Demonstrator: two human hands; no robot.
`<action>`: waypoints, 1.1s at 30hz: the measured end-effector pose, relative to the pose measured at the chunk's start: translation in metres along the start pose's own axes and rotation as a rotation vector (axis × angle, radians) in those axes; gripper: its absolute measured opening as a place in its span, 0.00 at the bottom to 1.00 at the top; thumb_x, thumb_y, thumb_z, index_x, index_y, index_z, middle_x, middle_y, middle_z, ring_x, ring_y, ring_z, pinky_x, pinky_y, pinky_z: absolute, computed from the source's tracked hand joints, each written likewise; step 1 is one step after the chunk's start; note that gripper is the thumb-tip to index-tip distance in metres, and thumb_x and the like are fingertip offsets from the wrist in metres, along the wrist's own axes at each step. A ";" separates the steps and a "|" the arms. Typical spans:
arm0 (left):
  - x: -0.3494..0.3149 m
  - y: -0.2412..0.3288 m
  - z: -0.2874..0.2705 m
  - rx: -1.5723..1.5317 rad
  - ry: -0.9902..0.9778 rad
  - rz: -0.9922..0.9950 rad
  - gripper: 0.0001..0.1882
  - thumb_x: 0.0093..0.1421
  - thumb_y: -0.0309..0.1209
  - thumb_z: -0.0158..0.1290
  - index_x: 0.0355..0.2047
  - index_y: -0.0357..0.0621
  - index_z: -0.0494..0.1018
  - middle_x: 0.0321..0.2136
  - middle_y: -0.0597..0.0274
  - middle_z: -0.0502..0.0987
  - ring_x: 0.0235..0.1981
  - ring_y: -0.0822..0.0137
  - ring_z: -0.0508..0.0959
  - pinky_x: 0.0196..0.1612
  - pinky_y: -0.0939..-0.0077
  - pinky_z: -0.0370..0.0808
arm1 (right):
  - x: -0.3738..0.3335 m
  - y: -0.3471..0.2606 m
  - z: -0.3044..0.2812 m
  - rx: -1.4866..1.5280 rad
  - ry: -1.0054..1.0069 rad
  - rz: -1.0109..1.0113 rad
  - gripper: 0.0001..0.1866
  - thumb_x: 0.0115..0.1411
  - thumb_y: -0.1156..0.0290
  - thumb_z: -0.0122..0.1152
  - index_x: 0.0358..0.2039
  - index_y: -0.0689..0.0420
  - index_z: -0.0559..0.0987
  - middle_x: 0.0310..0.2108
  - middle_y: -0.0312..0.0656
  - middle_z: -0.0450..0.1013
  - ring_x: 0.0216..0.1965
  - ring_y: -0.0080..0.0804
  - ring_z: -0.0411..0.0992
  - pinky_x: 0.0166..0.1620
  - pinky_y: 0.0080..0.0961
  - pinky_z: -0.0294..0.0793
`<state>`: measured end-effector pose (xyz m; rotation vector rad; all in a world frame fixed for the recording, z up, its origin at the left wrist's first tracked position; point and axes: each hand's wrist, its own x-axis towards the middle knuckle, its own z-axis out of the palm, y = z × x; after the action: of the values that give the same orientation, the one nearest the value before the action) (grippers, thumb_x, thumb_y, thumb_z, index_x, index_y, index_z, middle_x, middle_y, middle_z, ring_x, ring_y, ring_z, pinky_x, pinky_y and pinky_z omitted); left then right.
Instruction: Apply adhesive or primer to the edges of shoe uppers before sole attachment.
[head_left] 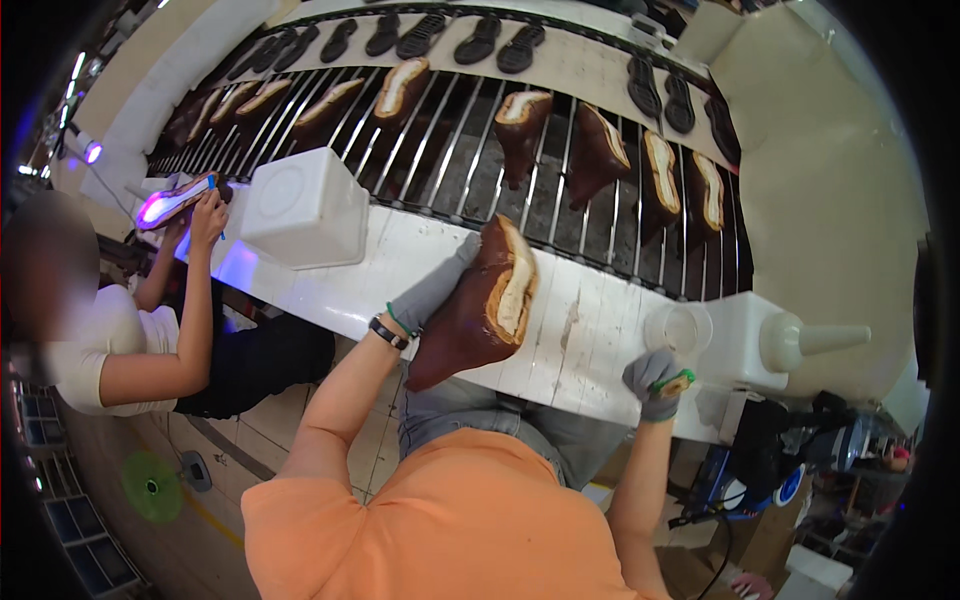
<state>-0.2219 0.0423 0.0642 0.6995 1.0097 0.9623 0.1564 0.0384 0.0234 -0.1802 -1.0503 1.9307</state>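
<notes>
My left hand (pixel 435 288), in a grey glove with a green cuff, is closed around a brown leather shoe upper (pixel 468 325). The upper is tilted above the white bench, with its pale underside (pixel 515 290) and tan rim facing right. My right hand (pixel 652 382), gloved in grey too, is closed on a small tool with a tan handle end (pixel 678 384); the tool's other end is hidden. That hand is just in front of a clear round tub (pixel 678 328) on the bench.
Several brown uppers (pixel 520 135) stand on a roller conveyor (pixel 470 150) behind the white bench (pixel 410 245). Black soles (pixel 478 40) line the shelf beyond. A white box container (pixel 305 208) is left, a white spouted bottle (pixel 760 340) right. A co-worker (pixel 140 340) sits at left, brushing a shoe.
</notes>
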 end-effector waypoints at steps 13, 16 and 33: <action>-0.090 -0.013 -0.012 1.935 0.225 0.028 0.74 0.33 0.57 0.70 0.70 0.36 0.39 0.67 0.31 0.47 0.67 0.31 0.49 0.65 0.32 0.47 | -0.038 0.049 -0.004 0.081 0.307 0.165 0.14 0.54 0.60 0.70 0.30 0.57 0.79 0.15 0.34 0.66 0.12 0.21 0.56 0.18 0.22 0.50; -0.083 -0.023 -0.021 1.619 0.296 0.373 0.68 0.34 0.46 0.71 0.70 0.41 0.42 0.60 0.36 0.56 0.57 0.36 0.61 0.62 0.45 0.59 | -0.038 0.048 -0.005 0.145 0.354 0.184 0.17 0.49 0.63 0.73 0.28 0.64 0.79 0.15 0.36 0.68 0.13 0.22 0.59 0.18 0.21 0.52; 0.011 0.038 -0.062 0.062 0.296 0.680 0.49 0.41 0.33 0.58 0.67 0.39 0.54 0.27 0.67 0.72 0.12 0.79 0.62 0.13 0.84 0.59 | -0.039 0.047 -0.009 0.128 0.371 0.150 0.17 0.54 0.58 0.70 0.32 0.60 0.81 0.16 0.33 0.67 0.13 0.20 0.57 0.19 0.22 0.50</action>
<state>-0.2896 0.0720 0.0684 1.0016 1.0802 1.6673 0.1530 0.0030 -0.0272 -0.5356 -0.6818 1.9917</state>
